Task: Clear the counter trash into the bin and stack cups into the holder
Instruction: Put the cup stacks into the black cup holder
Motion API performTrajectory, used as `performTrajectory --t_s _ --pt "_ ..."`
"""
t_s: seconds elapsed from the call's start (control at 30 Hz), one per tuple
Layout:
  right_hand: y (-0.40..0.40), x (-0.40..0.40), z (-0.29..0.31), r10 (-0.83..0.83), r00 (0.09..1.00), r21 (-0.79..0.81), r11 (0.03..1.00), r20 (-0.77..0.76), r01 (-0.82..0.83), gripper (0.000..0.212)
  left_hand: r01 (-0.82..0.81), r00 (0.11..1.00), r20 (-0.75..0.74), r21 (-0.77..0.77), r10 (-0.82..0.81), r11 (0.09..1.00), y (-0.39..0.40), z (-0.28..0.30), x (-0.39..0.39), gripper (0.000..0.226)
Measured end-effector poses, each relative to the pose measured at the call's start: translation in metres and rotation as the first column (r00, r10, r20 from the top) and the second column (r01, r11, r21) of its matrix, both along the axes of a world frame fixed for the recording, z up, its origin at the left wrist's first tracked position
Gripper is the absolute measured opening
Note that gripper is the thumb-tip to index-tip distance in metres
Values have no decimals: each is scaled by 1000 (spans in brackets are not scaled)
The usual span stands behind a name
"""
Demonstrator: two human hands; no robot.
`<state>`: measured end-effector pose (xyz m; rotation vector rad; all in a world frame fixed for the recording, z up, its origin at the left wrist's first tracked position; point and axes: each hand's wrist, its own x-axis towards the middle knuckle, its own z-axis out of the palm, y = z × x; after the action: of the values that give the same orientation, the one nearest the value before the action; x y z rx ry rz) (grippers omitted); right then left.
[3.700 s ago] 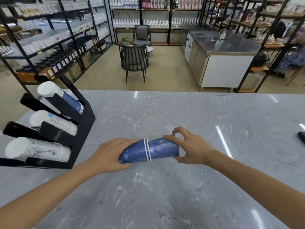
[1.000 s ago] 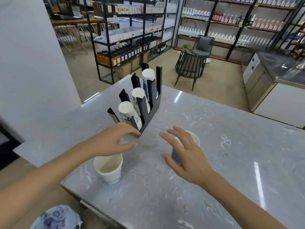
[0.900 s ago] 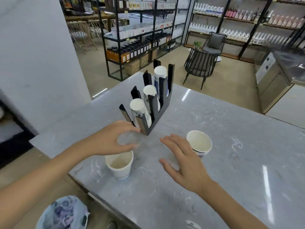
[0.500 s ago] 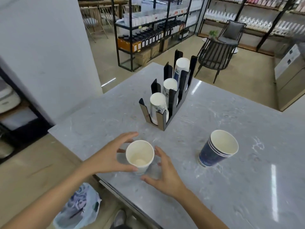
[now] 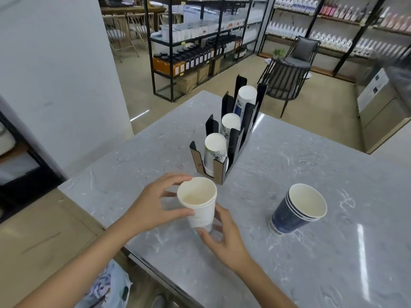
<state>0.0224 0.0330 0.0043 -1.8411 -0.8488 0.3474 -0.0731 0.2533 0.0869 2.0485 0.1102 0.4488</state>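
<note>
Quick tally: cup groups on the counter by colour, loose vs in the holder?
White cup, held by left hand and right hand: 1
Blue nested stack, loose: 1
Cup stacks in black holder: 3
Total: 5

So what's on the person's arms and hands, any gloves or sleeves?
None. The left hand and right hand are bare: no gloves, rings, watch or wristbands. Both forearms are uncovered as far as the frame's edge, with no sleeve in view.
</note>
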Motion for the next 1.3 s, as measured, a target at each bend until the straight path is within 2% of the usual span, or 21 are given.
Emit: performTrajectory --t_s 0.1,0.2,0.4,0.53,0.63,0.73,0.9,0.97,1.1,1.23,1.3 --pt "0 3 27 -57 998 82 995 19 55 64 -19 989 147 -89 32 996 0 25 15 42" --pt "3 7 56 -133 990 157 980 38 125 57 -22 978 199 -165 56 986 2 48 29 23" --pt "7 18 111 -234 965 271 943 122 195 51 -18 946 316 -169 71 985 13 90 59 23" --pt "9 31 147 -284 940 360 911 190 202 54 -101 930 343 -100 130 990 23 109 85 29" --pt "11 46 170 -317 919 395 895 235 208 62 -67 956 273 -164 110 984 29 121 104 41" --pt "14 68 198 -366 876 408 885 315 223 71 17 969 246 -193 32 981 33 131 124 38" --pt "33 109 248 -414 827 433 870 380 236 62 99 989 138 -307 -59 946 39 146 155 40" --pt "45 127 260 -423 780 373 890 461 262 57 121 993 29 -302 -117 946 41 152 168 37" --pt "65 161 270 -353 737 225 936 577 272 68 92 963 -212 -331 -169 939 55 162 195 28" --pt "77 185 264 -276 736 76 953 618 294 71 28 911 -388 -284 -141 958 76 159 220 61" --pt "82 190 256 -242 742 25 956 625 291 72 45 887 -431 -271 -163 961 82 152 230 69"
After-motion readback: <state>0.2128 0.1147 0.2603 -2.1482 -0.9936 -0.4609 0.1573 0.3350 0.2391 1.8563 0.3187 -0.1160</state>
